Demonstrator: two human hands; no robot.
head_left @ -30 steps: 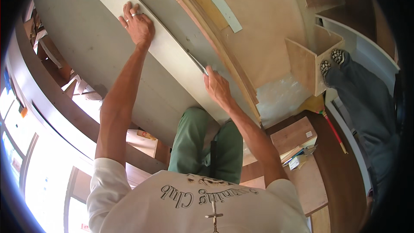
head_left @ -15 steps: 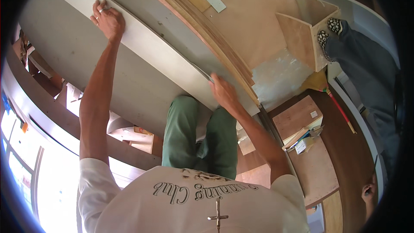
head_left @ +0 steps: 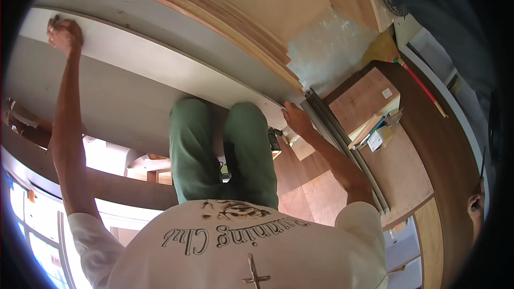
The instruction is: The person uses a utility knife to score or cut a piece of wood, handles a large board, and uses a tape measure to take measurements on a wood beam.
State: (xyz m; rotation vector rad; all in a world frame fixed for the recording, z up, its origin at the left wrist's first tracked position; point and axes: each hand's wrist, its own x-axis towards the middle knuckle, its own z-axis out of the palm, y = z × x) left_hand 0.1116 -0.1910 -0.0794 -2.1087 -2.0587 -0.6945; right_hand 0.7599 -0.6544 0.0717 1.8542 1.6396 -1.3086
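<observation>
A long pale board (head_left: 160,63) lies slantwise across a grey panel (head_left: 123,88) in front of me. My left hand (head_left: 65,36) rests on the board's left part with its fingers curled; a small dark thing shows at the fingertips, too small to name. At the board's right end my right hand (head_left: 298,119) has its fingers closed around the end. A thin dark line shows at those fingertips, and I cannot tell what it is. My green-trousered knees (head_left: 219,123) are against the near side of the board.
Stacked wooden strips (head_left: 214,13) run along the far side. Dark metal rails (head_left: 348,150) lie on the right, beside a wooden box (head_left: 364,99) with papers and small items. A red-handled broom (head_left: 423,83) lies beyond. Another person's legs (head_left: 433,27) stand at the upper right.
My view has shifted. My left hand has slid left along the board and its fingers have curled. My right hand has moved from the board's far edge to its right end.
</observation>
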